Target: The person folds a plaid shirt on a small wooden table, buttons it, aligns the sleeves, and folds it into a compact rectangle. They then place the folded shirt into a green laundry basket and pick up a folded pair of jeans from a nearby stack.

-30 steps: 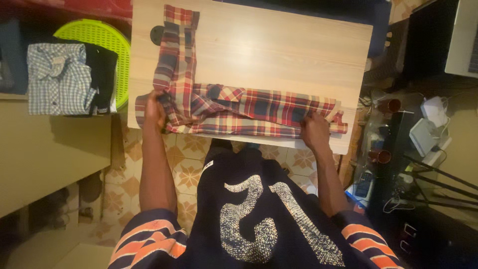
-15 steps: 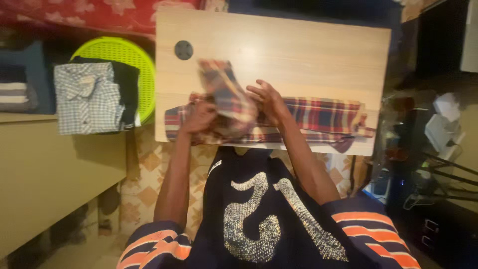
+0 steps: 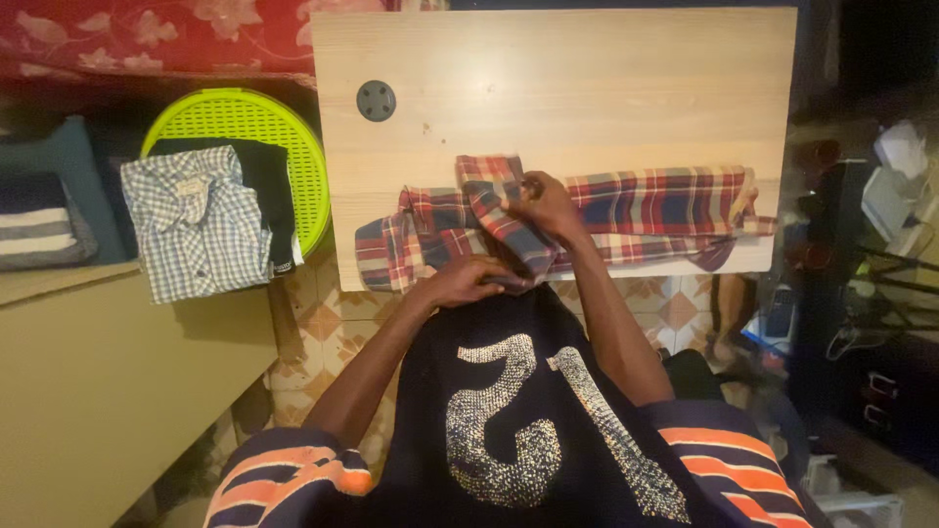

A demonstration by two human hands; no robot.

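Soft and light, the plaid shirt on the worktop seems best gripped at its folded sleeve, where the left hand and right hand both pinch it.

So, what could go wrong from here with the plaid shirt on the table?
The plaid shirt lies along the near edge of the wooden table, and its left end overhangs, so it may slide off. The right hand and left hand hold only the folded sleeve, so the loose right end could bunch up or go crooked.
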